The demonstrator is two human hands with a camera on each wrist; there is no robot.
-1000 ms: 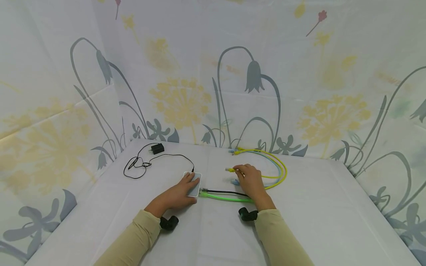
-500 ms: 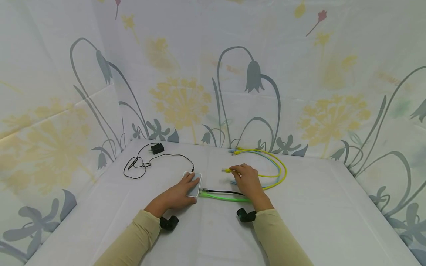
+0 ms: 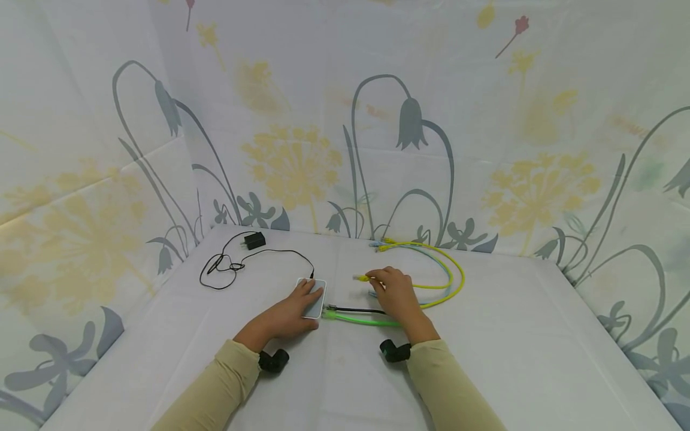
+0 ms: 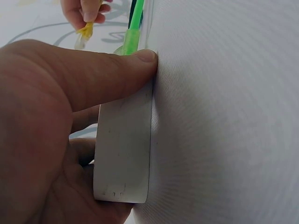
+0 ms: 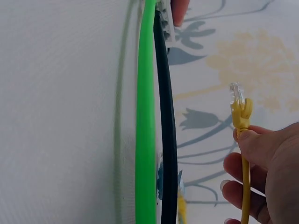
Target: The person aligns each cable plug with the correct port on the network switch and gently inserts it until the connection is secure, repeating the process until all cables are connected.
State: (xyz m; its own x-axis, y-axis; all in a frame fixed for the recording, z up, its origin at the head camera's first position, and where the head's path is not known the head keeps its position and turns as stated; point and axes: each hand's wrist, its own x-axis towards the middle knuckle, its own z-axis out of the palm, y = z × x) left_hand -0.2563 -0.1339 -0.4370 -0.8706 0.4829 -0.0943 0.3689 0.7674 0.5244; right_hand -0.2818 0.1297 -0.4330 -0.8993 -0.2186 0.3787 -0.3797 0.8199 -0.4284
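Observation:
A small white network switch (image 3: 317, 306) lies flat on the white table, and my left hand (image 3: 293, 312) holds it, thumb along the near side and fingers over the top. A green network cable (image 5: 145, 121) and a black network cable (image 5: 167, 112) run into its right side, where ports show in the right wrist view. My right hand (image 3: 398, 293) pinches a yellow network cable just behind its clear plug (image 5: 237, 94). That plug points left toward the switch, apart from it and raised off the table. The right forearm hides the far ends of the green and black cables.
A light blue cable's plug (image 3: 373, 294) lies left of the right hand. More yellow and blue cable ends (image 3: 381, 246) rest at the back. A black power adapter (image 3: 254, 240) sits back left, its thin cord (image 3: 280, 251) running to the switch. Patterned cloth walls (image 3: 345, 149) enclose the table.
My right hand has moved left with the yellow plug, bringing it closer to the switch. The blue plug has shifted slightly left. My left hand and the switch have stayed still.

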